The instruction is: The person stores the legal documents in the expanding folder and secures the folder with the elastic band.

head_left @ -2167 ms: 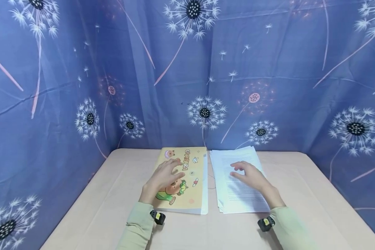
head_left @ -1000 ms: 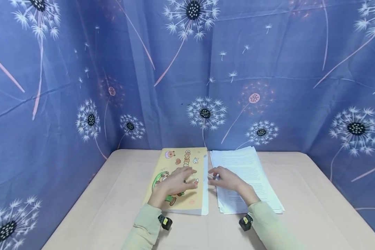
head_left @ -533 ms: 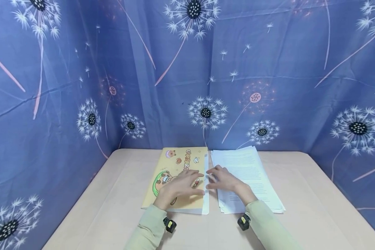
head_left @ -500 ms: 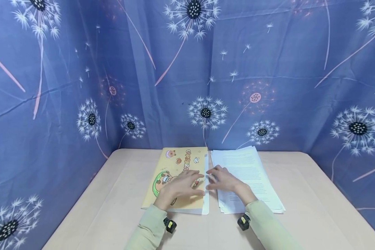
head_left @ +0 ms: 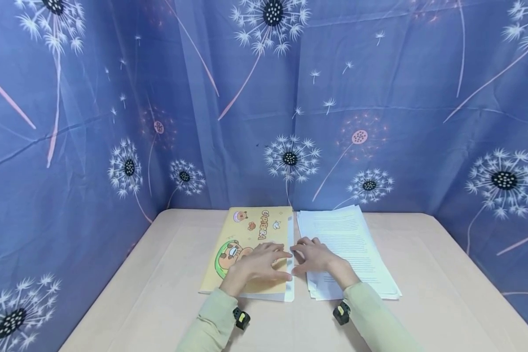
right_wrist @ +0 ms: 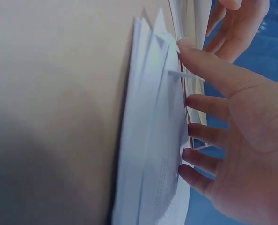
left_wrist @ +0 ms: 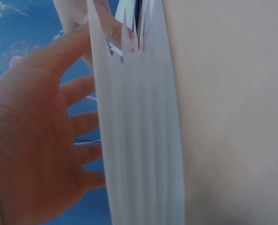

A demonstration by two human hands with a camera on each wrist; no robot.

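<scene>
A yellow expanding file folder (head_left: 253, 222) with cartoon capybaras lies on the table; its pleated white side (left_wrist: 141, 131) fills the middle of the left wrist view. My left hand (head_left: 260, 263) is over the folder, fingertips and thumb at its right edge. Facing it, my right hand (head_left: 316, 258) has its fingertips close to that same edge, and its wrist crosses the paper stack (head_left: 341, 227). Both hands have loosely bent, spread fingers. Whether the fingertips touch the folder cannot be told. In the right wrist view the loose sheets (right_wrist: 146, 126) lie beside the right fingers.
The table (head_left: 158, 293) has a pale beige cover. A blue dandelion-print curtain (head_left: 246, 146) stands behind it and along both sides. A black wrist camera (head_left: 241, 319) sits on the left wrist, another camera (head_left: 341, 313) on the right.
Over the last two seconds, both hands have moved inward, the left rightward and the right leftward, meeting at the folder's right edge. Since half a second ago they have come slightly nearer me.
</scene>
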